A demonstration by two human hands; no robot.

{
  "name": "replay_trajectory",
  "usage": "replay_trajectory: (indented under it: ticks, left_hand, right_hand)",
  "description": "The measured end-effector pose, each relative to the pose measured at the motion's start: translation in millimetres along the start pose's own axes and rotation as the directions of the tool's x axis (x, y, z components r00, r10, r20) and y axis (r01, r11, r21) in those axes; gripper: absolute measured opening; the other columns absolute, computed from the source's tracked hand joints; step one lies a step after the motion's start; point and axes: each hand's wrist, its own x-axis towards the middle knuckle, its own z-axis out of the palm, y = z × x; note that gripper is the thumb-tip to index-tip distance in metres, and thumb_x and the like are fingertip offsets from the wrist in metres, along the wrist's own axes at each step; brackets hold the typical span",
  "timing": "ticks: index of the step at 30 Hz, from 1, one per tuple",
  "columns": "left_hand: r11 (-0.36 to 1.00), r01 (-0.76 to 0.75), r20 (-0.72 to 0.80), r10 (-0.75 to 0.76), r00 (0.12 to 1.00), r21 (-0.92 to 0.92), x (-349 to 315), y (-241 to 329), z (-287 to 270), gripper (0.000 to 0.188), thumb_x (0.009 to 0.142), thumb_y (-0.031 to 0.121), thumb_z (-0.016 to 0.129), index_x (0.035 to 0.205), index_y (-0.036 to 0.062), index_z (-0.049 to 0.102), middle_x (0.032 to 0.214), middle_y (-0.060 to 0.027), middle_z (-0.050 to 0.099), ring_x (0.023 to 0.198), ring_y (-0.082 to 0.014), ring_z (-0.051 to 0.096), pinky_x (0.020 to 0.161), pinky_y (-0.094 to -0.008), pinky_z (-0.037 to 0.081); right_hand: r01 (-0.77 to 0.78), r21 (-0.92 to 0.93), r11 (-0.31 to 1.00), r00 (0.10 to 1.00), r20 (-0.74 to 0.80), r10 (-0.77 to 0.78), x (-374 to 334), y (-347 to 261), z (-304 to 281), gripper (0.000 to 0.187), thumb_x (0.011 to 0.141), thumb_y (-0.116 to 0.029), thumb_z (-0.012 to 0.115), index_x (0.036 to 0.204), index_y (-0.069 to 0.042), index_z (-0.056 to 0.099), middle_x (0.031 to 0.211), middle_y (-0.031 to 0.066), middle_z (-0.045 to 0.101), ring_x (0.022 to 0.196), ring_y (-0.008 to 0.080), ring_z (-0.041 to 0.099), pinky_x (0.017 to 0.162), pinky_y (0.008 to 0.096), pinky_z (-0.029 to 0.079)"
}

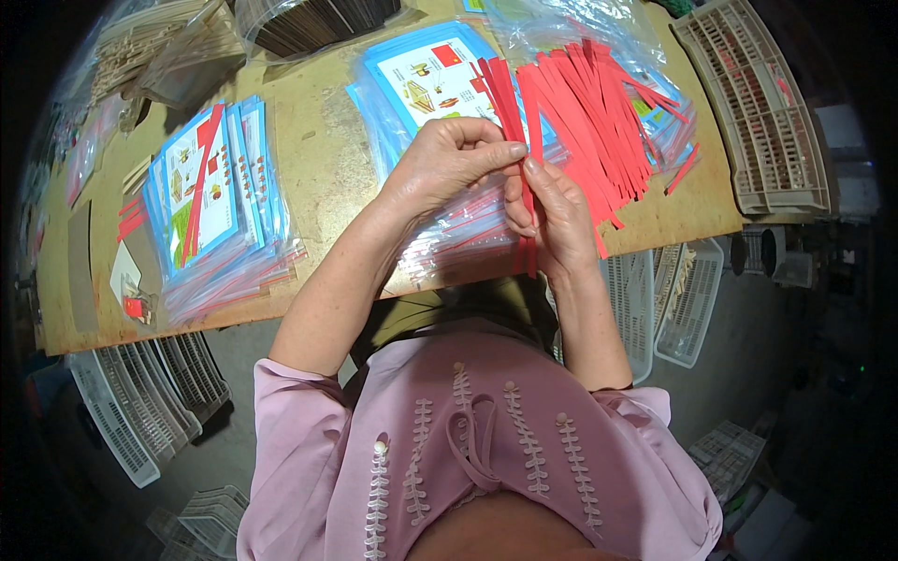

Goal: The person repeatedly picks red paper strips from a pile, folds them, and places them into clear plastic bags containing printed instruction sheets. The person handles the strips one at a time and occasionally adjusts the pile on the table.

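Red strips (505,98) stand up between my two hands, which meet over the table. My left hand (449,159) pinches them with thumb and forefinger. Just to its right, my right hand (552,206) is closed round the lower part of the strips, whose ends hang below it. Under and behind my hands lies a stack of clear plastic bags (426,79) with blue-edged printed cards inside. Right of my hands, a large heap of loose red strips (599,122) fans out over more bagged cards.
Another stack of bagged cards (201,187) with red strips on top lies at the left. Dark stacked pieces in plastic (318,23) and a bin of wooden sticks (187,56) stand at the back. A plastic crate (758,112) borders the table's right end; more crates (140,402) stand below.
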Motion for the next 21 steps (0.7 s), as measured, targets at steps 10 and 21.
replay_trajectory:
  ticks: [10, 21]
  left_hand:
    - [1.0, -0.001, 0.005, 0.001, 1.0, 0.001, -1.9, 2.4, 1.2, 0.016, 0.09, 0.019, 0.072, 0.086, 0.003, 0.07, 0.073, 0.0, 0.064, 0.058, -0.0036, 0.048, 0.052, -0.0173, 0.038]
    - [1.0, -0.001, -0.014, 0.001, 1.0, 0.028, -1.8, 1.9, 1.6, 0.018, 0.089, 0.021, 0.073, 0.083, 0.0045, 0.069, 0.072, -0.0014, 0.065, 0.058, -0.0042, 0.049, 0.052, -0.0182, 0.037]
  right_hand:
    - [-0.04, 0.047, 0.998, 0.999, 0.002, 0.04, -2.3, -2.8, 1.7, 0.026, 0.102, -0.023, 0.052, 0.099, 0.0, 0.063, 0.073, 0.0028, 0.06, 0.051, 0.0074, 0.047, 0.044, 0.0208, 0.034]
    - [0.034, -0.08, 0.996, 0.999, -0.03, -0.037, -1.9, 1.8, 2.8, 0.023, 0.101, -0.022, 0.054, 0.099, -0.001, 0.063, 0.072, 0.0025, 0.06, 0.051, 0.0071, 0.046, 0.045, 0.0203, 0.034]
